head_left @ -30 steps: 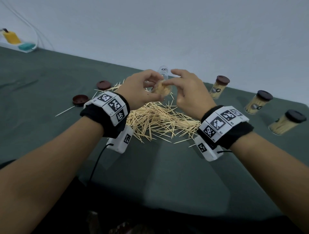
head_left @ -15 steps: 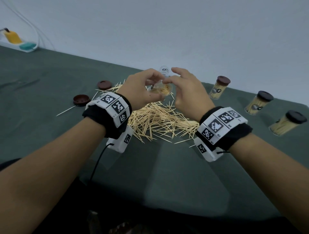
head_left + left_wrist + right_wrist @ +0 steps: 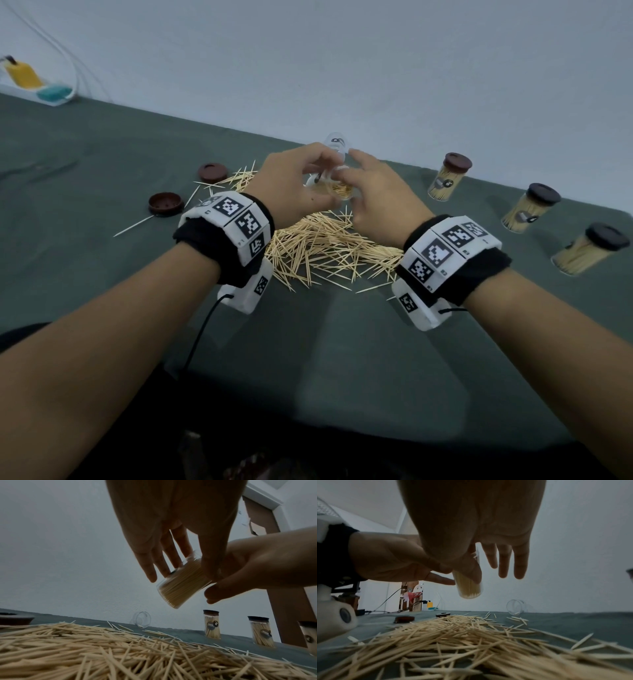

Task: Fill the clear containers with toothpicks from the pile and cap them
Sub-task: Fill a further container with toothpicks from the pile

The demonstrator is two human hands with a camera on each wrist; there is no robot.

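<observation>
A clear container (image 3: 337, 192) packed with toothpicks hangs tilted above the toothpick pile (image 3: 322, 246). My left hand (image 3: 317, 178) grips its side, fingers on one face and thumb on the other, as the left wrist view shows (image 3: 180, 586). My right hand (image 3: 352, 178) pinches its upper part with thumb and forefinger, the other fingers spread straight. In the right wrist view the container (image 3: 468, 588) shows below that thumb. An empty clear container (image 3: 337, 142) lies on its side behind the hands. Two brown caps (image 3: 213, 172) (image 3: 165, 203) lie left of the pile.
Three capped, filled containers (image 3: 448, 178) (image 3: 529, 214) (image 3: 589, 250) stand in a row at the right. A yellow bottle on a white tray (image 3: 24, 73) sits far left by the wall. Stray toothpicks (image 3: 133, 226) lie on the green cloth.
The bundle of toothpicks at my right fingertips has gone down into the container. Both hands stay together above the pile, nearly where they were.
</observation>
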